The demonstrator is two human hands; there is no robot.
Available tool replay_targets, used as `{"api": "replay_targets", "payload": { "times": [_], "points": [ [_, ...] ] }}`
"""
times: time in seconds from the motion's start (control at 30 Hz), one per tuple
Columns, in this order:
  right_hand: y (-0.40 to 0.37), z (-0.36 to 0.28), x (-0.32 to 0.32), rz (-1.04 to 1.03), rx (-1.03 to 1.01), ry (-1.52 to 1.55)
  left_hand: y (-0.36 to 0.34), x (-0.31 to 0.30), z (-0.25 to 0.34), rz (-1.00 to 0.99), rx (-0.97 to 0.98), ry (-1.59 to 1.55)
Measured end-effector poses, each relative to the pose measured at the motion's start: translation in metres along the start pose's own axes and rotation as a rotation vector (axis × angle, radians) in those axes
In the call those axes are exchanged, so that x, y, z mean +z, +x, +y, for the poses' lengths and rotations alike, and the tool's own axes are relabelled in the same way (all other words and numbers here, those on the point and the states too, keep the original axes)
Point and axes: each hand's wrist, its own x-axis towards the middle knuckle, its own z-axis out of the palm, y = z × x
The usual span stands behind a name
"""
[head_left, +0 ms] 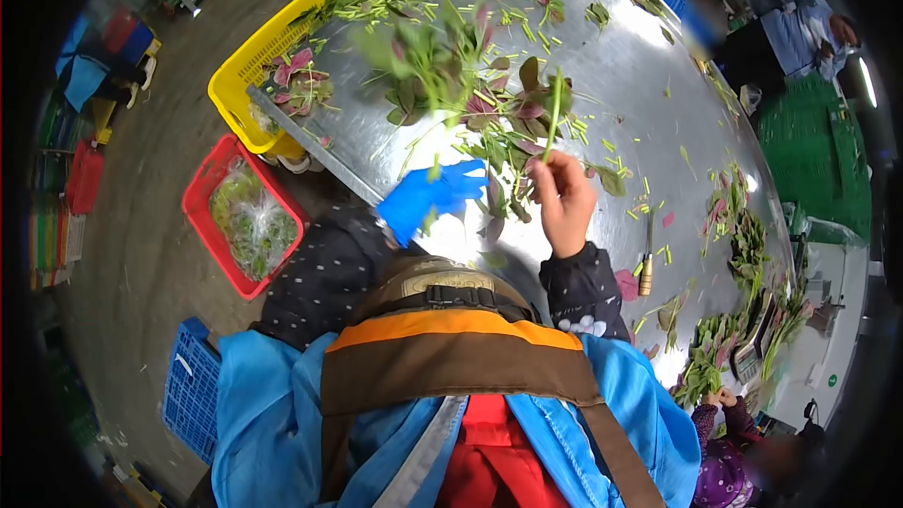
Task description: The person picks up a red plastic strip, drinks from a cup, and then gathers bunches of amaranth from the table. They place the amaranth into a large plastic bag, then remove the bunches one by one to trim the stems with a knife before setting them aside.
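Note:
My left hand (437, 198), in a blue glove, is over the table's near edge with its fingers stretched out. Small green stem pieces show against the glove. Bare, my right hand (564, 202) pinches a green vegetable stem (556, 103) that points upward. Loose red-and-green leafy stems (484, 108) lie on the metal table (630, 89) just beyond both hands. Above them a leafy bunch (419, 61) is smeared by motion. To the right of my right hand lies a knife (646, 273) with a wooden handle.
A yellow basket (249, 61) stands at the table's left corner. Below it are a red crate (246, 292) holding bagged greens and a blue crate (179, 395). At lower right, a co-worker's hands (720, 399) touch bundled greens (710, 348). Another person (790, 33) stands at upper right.

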Motion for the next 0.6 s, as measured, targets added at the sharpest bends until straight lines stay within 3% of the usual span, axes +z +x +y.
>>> {"api": "replay_targets", "payload": {
  "times": [0.07, 0.13, 0.17, 0.27, 0.37, 0.4, 0.47, 0.5, 0.53, 0.57, 0.6],
  "points": [
    [-0.02, 0.011, 0.012, -0.137, 0.14, 0.038, 0.011, 0.016, -0.024, 0.066, 0.06, 0.102],
    [-0.04, 0.022, 0.024, -0.328, 0.339, 0.145, 0.016, 0.017, -0.043, 0.046, -0.031, -0.07],
    [-0.048, 0.023, 0.032, -0.348, 0.312, 0.122, 0.019, 0.012, -0.052, -0.022, 0.049, 0.054],
    [-0.056, 0.025, 0.027, -0.5, 0.377, 0.15, 0.017, 0.006, -0.059, -0.102, -0.087, -0.038],
    [-0.042, 0.038, 0.002, -0.578, 0.197, -0.076, 0.016, 0.025, -0.052, 0.15, -0.102, -0.155],
    [-0.035, 0.033, -0.006, -0.449, 0.38, 0.034, 0.015, 0.026, -0.052, 0.146, -0.125, -0.057],
    [-0.019, 0.02, -0.005, -0.321, 0.517, 0.089, 0.011, 0.025, -0.05, 0.112, -0.18, 0.153],
    [-0.022, 0.044, 0.004, -0.346, 0.452, 0.015, 0.009, 0.027, -0.049, 0.088, -0.253, 0.239],
    [-0.021, 0.028, 0.015, -0.436, 0.484, -0.08, 0.012, 0.03, -0.048, 0.027, -0.32, 0.34],
    [-0.026, 0.025, 0.026, -0.448, 0.516, -0.217, 0.014, 0.029, -0.063, 0.056, -0.141, 0.339],
    [-0.035, 0.029, 0.038, -0.317, 0.374, -0.321, 0.018, 0.033, -0.063, 0.018, -0.044, 0.53]
  ]
}}
